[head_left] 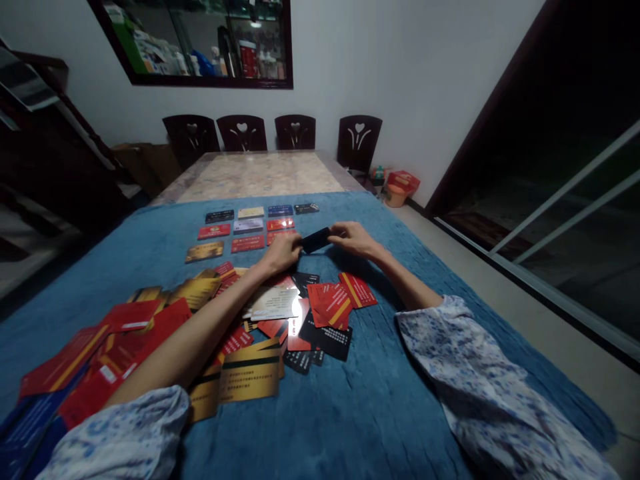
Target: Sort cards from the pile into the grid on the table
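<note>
Between my two hands is a dark card (316, 241), tilted a little above the blue cloth. My left hand (283, 252) pinches its left end and my right hand (351, 238) its right end. Beyond my left hand, small stacks of cards lie in rows, among them a black stack (307, 209), a blue stack (280, 211), a red stack (247, 244) and a gold stack (205, 252). Nearer me, loose cards overlap in a heap, with red cards (330, 304), a black card (327, 338) and gold cards (250, 373). My left forearm hides part of the heap.
The blue cloth (370, 407) covers the near part of a long table with a bare patterned far end (260, 175). Several dark chairs (296, 133) stand behind it. A red bag and bucket (397, 190) sit on the floor at the right.
</note>
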Motion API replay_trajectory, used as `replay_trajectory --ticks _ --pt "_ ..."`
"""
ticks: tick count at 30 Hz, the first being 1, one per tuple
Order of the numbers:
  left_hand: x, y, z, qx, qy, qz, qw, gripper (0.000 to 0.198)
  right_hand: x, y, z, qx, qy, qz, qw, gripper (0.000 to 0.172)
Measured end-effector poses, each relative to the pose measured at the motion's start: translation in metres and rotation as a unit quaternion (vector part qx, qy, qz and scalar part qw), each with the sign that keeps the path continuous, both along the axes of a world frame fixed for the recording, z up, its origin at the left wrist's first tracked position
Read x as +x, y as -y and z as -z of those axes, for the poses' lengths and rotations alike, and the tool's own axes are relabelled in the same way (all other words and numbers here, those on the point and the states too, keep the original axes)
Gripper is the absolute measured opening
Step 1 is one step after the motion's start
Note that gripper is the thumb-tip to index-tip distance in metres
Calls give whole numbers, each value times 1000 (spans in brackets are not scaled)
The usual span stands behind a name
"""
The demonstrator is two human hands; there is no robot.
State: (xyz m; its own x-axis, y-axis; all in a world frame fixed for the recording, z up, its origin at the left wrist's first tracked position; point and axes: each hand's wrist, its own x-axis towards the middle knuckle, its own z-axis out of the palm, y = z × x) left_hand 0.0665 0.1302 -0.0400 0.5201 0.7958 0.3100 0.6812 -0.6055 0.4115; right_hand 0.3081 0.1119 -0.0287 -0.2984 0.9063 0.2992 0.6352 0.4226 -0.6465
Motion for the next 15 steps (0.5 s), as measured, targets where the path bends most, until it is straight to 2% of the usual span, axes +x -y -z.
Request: replay_trajectory --ticks 3,6,10,15 --pt "1 3 -1 -8 -18 16 1000 24 -1 1 -4 40 -28 11 999 22" --pt "2 4 -1 0 -27 26 999 26 -4 4 -10 96 -11 25 995 23" --pt "4 4 -2 31 14 4 999 32 -9 10 -20 154 83 34 984 23" --pt "7 13 -10 81 59 -13 995 33 -17 17 -27 188 186 27 964 22"
